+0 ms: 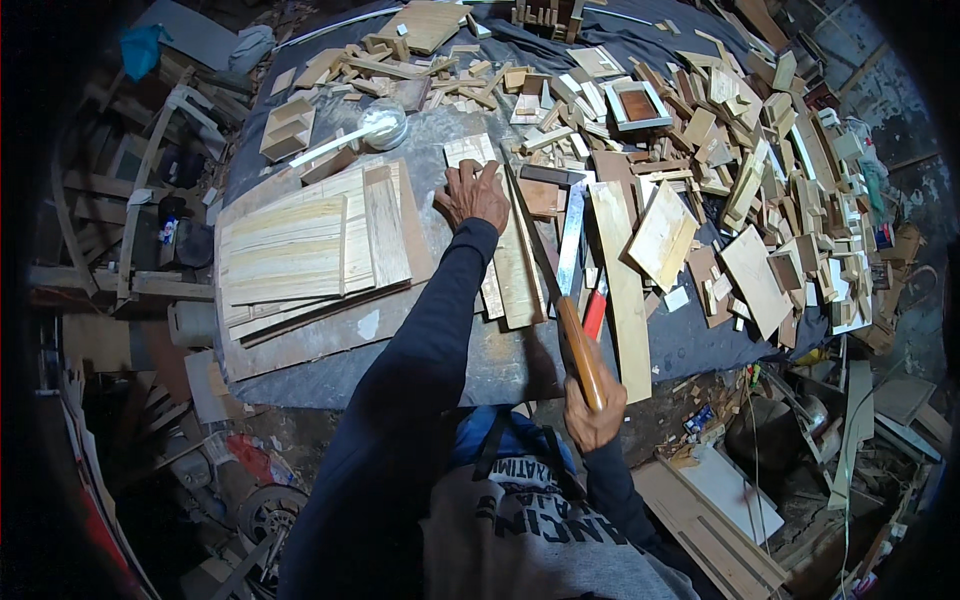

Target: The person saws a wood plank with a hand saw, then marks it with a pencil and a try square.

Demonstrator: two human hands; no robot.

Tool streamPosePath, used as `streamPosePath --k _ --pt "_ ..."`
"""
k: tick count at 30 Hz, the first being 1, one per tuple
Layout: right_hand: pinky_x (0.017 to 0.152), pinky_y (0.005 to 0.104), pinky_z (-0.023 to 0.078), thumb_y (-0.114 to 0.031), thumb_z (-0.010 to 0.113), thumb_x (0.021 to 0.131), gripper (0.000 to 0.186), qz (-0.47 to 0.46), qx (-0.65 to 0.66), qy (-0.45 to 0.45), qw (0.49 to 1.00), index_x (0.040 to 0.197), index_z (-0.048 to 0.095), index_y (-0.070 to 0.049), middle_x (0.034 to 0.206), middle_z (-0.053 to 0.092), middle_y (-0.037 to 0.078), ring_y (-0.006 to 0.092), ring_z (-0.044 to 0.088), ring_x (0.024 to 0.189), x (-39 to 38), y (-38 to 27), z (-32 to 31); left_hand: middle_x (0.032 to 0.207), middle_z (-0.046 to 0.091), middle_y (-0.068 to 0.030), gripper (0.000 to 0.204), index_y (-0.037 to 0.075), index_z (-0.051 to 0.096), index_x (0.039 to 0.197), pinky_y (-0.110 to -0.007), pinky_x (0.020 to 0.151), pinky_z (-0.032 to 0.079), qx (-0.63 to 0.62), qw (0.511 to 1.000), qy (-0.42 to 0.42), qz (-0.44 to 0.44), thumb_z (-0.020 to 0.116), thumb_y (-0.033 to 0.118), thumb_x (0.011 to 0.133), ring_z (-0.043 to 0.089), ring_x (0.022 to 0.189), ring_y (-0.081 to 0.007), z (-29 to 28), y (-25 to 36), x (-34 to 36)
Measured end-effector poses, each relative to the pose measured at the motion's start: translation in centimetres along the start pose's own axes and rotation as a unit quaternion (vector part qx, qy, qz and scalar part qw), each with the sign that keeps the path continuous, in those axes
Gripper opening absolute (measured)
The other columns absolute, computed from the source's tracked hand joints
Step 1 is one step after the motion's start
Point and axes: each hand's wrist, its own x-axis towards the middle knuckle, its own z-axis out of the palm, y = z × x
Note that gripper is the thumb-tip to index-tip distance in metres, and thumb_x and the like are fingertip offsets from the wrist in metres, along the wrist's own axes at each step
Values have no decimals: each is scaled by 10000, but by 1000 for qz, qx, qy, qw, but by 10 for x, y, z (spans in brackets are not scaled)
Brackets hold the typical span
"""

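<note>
My left hand presses down on a pale wooden strip, its fingers bent over the far part. A second pale wood piece shows beyond the fingers and partly beneath the strip. In my right hand, closed round its brown wooden handle, is a handsaw. Its long dark blade points away from me and lies along the strip's right side; whether it touches the wood I cannot tell. Just right of the saw lies a tool with a red handle, beside a shiny flat metal blade.
Flat boards are stacked at the left of the dark-covered table. Behind them stand a clear round container with a white stick across it and a small wooden box. Many wood offcuts crowd the back and right; a long plank lies near the red handle.
</note>
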Motion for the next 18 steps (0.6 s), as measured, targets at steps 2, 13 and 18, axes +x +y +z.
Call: streamPosePath --k 2,13,18 --pt "736 304 521 -5 576 808 517 43 0 -19 999 1325 551 -22 973 693 163 205 670 798 -10 -10 -9 1083 534 -43 235 204 682 1075 -511 914 297 4 1000 13 5 603 186 855 442 1103 -268 0 -3 -1" --pt "684 276 522 3 580 797 561 39 32 -19 999 1354 533 -46 971 703 168 165 666 729 4 0 3 1117 544 -35 203 188 682 1033 -513 904 316 7 999 28 17 582 205 857 430 1116 -282 5 -4 1" --pt "928 295 467 -29 550 824 487 87 7 -38 995 1308 548 30 1128 674 187 216 649 1040 -14 -9 -8 1111 533 -41 182 179 651 1007 -488 883 284 7 998 45 38 589 181 836 433 1084 -276 4 -6 1"
